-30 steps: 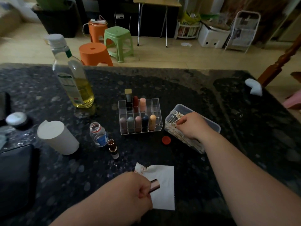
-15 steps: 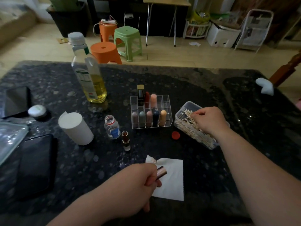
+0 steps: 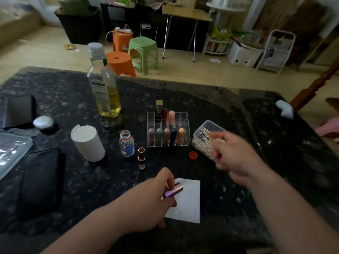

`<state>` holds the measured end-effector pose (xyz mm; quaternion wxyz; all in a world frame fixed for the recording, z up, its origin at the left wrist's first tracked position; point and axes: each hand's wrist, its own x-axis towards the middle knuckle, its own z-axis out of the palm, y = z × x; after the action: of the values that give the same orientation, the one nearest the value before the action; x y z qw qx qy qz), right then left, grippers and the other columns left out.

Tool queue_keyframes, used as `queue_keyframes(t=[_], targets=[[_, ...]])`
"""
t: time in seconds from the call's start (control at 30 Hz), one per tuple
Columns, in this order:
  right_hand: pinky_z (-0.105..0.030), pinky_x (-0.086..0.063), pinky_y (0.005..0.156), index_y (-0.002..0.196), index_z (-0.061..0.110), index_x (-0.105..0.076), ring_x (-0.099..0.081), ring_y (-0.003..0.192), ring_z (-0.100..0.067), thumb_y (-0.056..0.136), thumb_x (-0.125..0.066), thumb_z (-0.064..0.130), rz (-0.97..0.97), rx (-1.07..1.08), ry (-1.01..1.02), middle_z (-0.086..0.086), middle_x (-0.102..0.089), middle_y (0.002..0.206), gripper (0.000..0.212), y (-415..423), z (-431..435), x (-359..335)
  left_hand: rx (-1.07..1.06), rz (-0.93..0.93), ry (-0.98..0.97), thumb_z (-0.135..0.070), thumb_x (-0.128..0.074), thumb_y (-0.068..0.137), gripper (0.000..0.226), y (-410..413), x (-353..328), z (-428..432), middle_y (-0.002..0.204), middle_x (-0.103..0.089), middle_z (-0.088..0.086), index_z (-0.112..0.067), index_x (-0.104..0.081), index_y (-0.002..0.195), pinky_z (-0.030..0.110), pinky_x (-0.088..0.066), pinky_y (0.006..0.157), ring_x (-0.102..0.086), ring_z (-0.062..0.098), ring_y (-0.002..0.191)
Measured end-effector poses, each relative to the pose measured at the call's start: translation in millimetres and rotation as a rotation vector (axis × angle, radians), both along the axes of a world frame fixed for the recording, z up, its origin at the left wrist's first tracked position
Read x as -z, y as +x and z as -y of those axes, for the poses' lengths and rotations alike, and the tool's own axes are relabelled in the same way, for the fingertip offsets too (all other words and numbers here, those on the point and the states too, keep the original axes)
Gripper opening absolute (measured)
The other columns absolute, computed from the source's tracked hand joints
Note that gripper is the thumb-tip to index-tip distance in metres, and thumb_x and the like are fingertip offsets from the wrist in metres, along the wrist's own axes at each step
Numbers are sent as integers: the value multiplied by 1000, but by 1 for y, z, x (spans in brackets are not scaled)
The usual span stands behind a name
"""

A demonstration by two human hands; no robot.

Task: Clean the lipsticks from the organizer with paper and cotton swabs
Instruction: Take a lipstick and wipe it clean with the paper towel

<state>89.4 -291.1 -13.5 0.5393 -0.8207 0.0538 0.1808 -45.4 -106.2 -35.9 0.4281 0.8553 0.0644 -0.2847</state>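
A clear acrylic organizer (image 3: 185, 143) stands mid-table with several lipsticks (image 3: 166, 136) upright in its slots. My left hand (image 3: 146, 204) grips a rose-gold and purple lipstick tube (image 3: 173, 191) over a white paper sheet (image 3: 189, 208). My right hand (image 3: 234, 156) is motion-blurred just beside the clear box of cotton swabs (image 3: 202, 142). Its fingertips are curled together and seem to pinch a cotton swab (image 3: 213, 139). Left of the organizer, an uncapped dark lipstick (image 3: 141, 158) stands on the table.
A small open glass bottle (image 3: 126, 143) and its red cap (image 3: 193, 155) flank the organizer's front. A white paper roll (image 3: 88, 143), an oil bottle (image 3: 105, 92), a black phone (image 3: 40, 180) and a plastic container (image 3: 12, 151) sit at the left.
My right hand has lifted out of the swab box and drawn back toward me. My left hand has turned the lipstick tube, showing its purple part. The view shifted slightly.
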Motion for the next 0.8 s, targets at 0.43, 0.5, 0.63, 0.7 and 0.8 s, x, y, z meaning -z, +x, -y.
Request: queue_keyframes(t=[0.43,0.5,0.63,0.7,0.8], targets=[[-39,-60,80,117,2,-63,-75,96,-27,98,-55,0,-233,59,421,-17,-77,101,21,-35,15,6,-168,46,-44,-29,-66,97,30,-6,-3,5,110,-70,-6,-44,-41,103,33,-64,72,-75,15,79],[-35,-59,71,111,6,-67,-76,81,-22,100,-58,12,-164,70,272,-15,-77,89,15,-19,12,16,-180,38,-28,-30,-66,97,29,-8,1,5,109,-70,-6,-45,-41,104,34,-64,71,-75,15,79],[-29,-50,65,103,18,-75,-61,70,-14,96,-67,25,-34,39,6,-5,-71,82,12,9,16,41,-166,6,-20,-35,-66,97,30,-4,6,4,109,-70,-9,-50,-40,102,35,-64,73,-75,12,80],[-27,-48,68,97,23,-75,-61,78,-12,95,-69,27,34,49,-56,2,-70,90,7,19,18,46,-161,0,-14,-36,-65,97,30,3,5,4,108,-72,-11,-51,-40,103,34,-64,74,-75,11,80],[-24,-46,64,87,26,-72,-62,76,-11,95,-70,25,130,69,-56,5,-70,88,8,28,19,46,-220,7,-95,-32,-60,101,22,13,2,8,104,-75,-13,-41,-42,108,29,-62,70,-75,10,76]])
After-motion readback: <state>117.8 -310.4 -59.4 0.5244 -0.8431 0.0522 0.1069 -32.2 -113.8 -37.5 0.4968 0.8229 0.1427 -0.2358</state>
